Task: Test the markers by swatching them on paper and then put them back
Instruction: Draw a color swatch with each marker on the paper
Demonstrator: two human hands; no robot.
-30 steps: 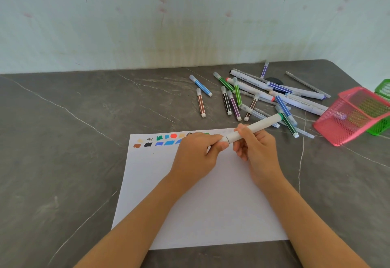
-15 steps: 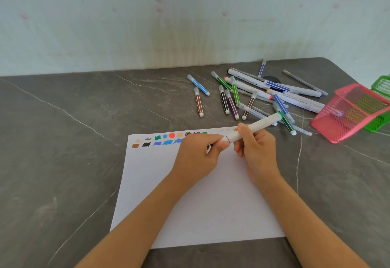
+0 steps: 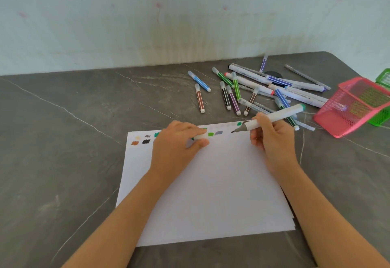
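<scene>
The white marker (image 3: pixel 276 117) is in the right hand (image 3: pixel 274 138). The fingers (image 3: pixel 261 119) of that hand are curled round it and pinch it like a pen. Its cap (image 3: pixel 200 137) is off and sits in the left hand (image 3: pixel 175 147), pinched between the thumb and the curled fingers. The marker's dark tip points down at the paper (image 3: pixel 211 183), but I cannot tell if it touches. The paper lies flat by the front edge of the desk (image 3: pixel 63 141). A row of little colour patches (image 3: pixel 145 141) runs along the paper's far side. More markers (image 3: pixel 236 92) lie in a messy heap near the far right corner. A pink basket (image 3: pixel 354 107) lies tipped over by the right edge, touching a green basket (image 3: pixel 383 115) behind it.
</scene>
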